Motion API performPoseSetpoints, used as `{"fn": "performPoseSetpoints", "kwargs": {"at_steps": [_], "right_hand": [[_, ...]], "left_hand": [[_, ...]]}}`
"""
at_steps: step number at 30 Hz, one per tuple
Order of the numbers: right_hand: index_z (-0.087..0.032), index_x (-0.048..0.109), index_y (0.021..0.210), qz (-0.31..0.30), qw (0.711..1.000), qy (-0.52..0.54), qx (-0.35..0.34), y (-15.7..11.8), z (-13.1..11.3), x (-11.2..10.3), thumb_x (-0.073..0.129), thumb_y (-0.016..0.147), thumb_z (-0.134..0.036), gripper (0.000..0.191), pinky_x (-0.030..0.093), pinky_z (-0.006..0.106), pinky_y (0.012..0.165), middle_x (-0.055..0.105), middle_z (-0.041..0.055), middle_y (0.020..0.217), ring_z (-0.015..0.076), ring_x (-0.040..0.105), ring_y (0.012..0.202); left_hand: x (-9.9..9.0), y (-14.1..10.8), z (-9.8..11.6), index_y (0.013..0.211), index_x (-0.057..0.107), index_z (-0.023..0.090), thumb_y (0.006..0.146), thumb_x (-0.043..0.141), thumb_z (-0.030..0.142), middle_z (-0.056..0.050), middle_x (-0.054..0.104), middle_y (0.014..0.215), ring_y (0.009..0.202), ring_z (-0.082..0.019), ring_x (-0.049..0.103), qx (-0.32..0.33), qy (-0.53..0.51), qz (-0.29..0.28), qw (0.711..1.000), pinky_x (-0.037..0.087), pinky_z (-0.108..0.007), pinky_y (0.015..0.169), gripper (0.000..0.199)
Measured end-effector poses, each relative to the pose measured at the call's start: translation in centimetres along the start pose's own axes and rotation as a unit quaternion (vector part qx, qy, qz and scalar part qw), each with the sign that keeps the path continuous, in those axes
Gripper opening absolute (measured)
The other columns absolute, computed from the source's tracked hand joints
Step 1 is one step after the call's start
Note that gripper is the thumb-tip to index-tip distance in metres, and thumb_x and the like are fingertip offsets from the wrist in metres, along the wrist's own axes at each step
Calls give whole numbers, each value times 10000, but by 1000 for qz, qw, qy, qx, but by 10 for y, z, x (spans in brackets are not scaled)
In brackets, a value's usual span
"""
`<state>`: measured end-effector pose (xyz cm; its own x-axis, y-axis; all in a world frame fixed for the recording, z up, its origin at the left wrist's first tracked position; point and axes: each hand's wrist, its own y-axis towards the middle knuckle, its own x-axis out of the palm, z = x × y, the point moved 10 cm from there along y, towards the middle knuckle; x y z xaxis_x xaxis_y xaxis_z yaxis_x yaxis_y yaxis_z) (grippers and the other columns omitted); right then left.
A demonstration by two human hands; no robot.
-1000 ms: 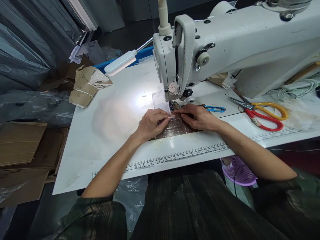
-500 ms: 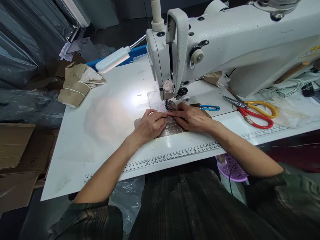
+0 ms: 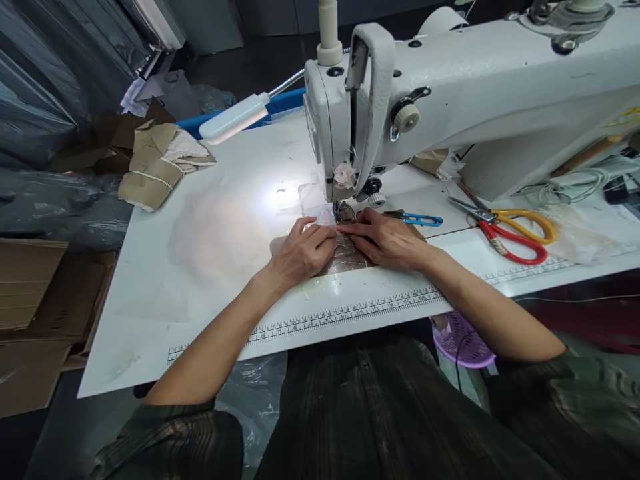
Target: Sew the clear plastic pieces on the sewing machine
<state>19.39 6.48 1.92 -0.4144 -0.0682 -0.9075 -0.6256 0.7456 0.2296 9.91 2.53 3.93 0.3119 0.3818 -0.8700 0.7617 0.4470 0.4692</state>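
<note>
A white sewing machine point(image 3: 325, 127) stands over the worktable, its presser foot point(image 3: 344, 212) low between my hands. Under the foot lies thin, sheer whitish fabric point(image 3: 320, 215), partly covered by my fingers. My left hand point(image 3: 311, 248) rests at its left, fingers bent and pressed on the fabric. From the right, my right hand point(image 3: 383, 237) holds the fabric's edge between thumb and forefinger, close to the foot. Beneath both hands is a brownish, shiny plate point(image 3: 345, 262). Exactly how the fingertips grip is hard to see.
Blue thread snips point(image 3: 420, 219) lie right of my right hand. Farther right are red-and-yellow-handled scissors point(image 3: 515, 237). A lamp point(image 3: 235, 120) lights the table point(image 3: 150, 320), which has a printed ruler point(image 3: 320, 320) near its front edge. A paper-wrapped bundle point(image 3: 153, 173) sits back left.
The view has shifted slightly, so the machine appears a little farther right and lower. Both hands keep nearly the same place by the presser foot, still on the fabric.
</note>
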Motion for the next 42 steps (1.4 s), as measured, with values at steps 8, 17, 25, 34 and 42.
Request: {"fn": "performPoseSetpoints", "kwargs": {"at_steps": [8, 17, 25, 34, 42], "right_hand": [[-279, 629, 1352, -18, 1000, -22, 5, 1, -2, 4, 423, 1012, -304, 398, 488, 330, 757, 583, 105, 1116, 192, 585, 862], [-246, 616, 1374, 0, 1000, 27, 9, -3, -1, -3, 422, 1009, -293, 416, 508, 340, 814, 601, 108, 1101, 196, 608, 877], [-271, 740, 1190, -15, 998, 40, -42, -8, -14, -6, 484, 956, -234, 349, 495, 309, 781, 611, 84, 1040, 182, 595, 873], [-264, 742, 1172, -21, 998, 4, -61, -7, -21, -3, 445, 975, -232, 358, 485, 358, 805, 600, 106, 1054, 212, 565, 893], [-216, 714, 1227, -14, 997, 3, -77, -10, -24, -3, 454, 962, -202, 371, 495, 370, 817, 599, 122, 1064, 216, 566, 885]], "left_hand": [[4, -3, -2, 969, 645, 167, 998, 481, 133, -62, 731, 1030, 875, -162, 694, -2, -32, -8, 999, 523, -444, 995, 170], [1, -2, -3, 952, 655, 166, 990, 519, 137, -65, 738, 1015, 881, -166, 700, 0, -44, 8, 999, 564, -397, 907, 144], [0, -2, 2, 959, 649, 149, 974, 537, 125, -67, 731, 993, 837, -165, 691, 20, -1, 11, 1000, 558, -414, 947, 116], [7, -2, 5, 970, 666, 163, 978, 481, 100, -71, 736, 1039, 859, -179, 697, 21, 12, -37, 999, 513, -463, 1030, 195], [-19, -4, -40, 953, 673, 197, 954, 550, 201, -75, 738, 1000, 883, -217, 660, -119, -60, 23, 991, 482, -428, 788, 124]]}}
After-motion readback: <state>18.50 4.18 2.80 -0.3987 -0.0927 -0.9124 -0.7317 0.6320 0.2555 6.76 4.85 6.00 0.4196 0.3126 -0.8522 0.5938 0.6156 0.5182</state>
